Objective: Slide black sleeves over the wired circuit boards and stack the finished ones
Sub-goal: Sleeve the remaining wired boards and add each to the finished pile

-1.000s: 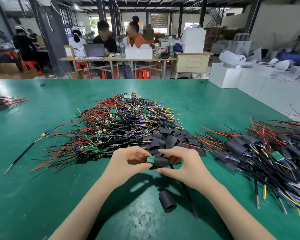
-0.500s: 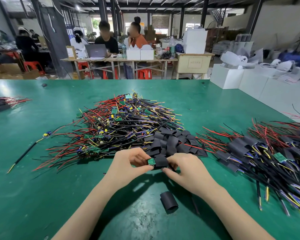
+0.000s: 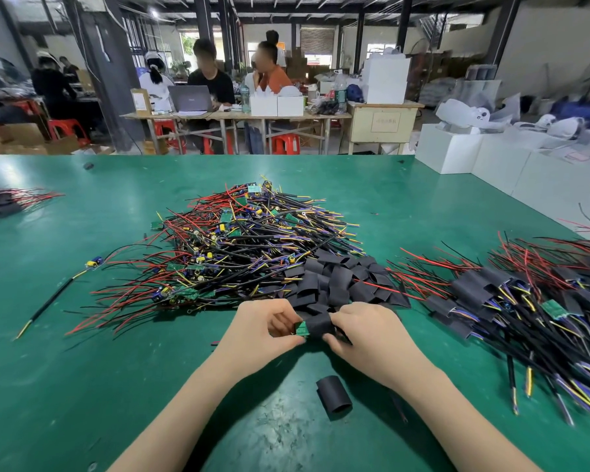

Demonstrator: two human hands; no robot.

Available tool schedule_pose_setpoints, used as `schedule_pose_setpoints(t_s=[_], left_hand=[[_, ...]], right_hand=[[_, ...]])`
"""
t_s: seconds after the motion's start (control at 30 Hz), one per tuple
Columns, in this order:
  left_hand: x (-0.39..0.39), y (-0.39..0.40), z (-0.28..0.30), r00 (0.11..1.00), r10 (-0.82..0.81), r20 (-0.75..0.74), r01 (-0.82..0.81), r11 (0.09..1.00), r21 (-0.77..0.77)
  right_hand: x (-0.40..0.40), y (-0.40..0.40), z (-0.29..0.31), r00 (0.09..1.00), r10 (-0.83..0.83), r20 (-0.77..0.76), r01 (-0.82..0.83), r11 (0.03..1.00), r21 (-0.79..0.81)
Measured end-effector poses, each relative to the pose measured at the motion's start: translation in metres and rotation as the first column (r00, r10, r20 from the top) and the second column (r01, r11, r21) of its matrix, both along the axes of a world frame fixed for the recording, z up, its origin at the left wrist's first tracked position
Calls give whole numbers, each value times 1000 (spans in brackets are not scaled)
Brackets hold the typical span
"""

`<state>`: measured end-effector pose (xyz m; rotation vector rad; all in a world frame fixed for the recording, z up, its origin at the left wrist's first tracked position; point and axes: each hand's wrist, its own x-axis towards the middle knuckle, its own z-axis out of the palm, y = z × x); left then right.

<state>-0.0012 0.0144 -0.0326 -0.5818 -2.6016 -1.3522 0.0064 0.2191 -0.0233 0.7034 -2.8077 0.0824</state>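
Left hand pinches green circuit board, board at its 3 o'clock. Right hand grips black sleeve at its 9 o'clock, sleeve partly over board. Spare sleeve at 6 o'clock on green table.

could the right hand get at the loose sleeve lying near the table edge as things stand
Probably not yet: the right hand grips the sleeve going onto the board. The loose sleeve itself lies uncovered just below that wrist.

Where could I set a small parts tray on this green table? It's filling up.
Bare mat lies on the near left, between the left forearm and the stray black cable, and along the far edge behind the wire pile. The right side is crowded with finished boards.
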Motion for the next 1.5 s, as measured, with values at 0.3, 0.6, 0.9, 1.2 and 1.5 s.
schedule_pose_setpoints(t_s=[0.3,0.6,0.9,1.2,1.5], left_hand=[[-5,-6,6,988,-56,147,20,971,240],[-4,-5,4,985,-23,174,-29,957,288],[-4,-3,1,989,-3,151,-41,955,292],[-4,-5,5,995,20,96,-48,955,291],[-1,-4,12,962,-79,260,-68,855,514]], right_hand=[[0,8,9,999,-20,29,26,971,-239],[-1,6,6,999,0,37,6,988,-153],[2,3,6,1000,-26,7,26,988,-154],[4,-1,2,999,38,-24,-44,951,-305],[-1,-1,4,994,94,55,-3,534,-845]])
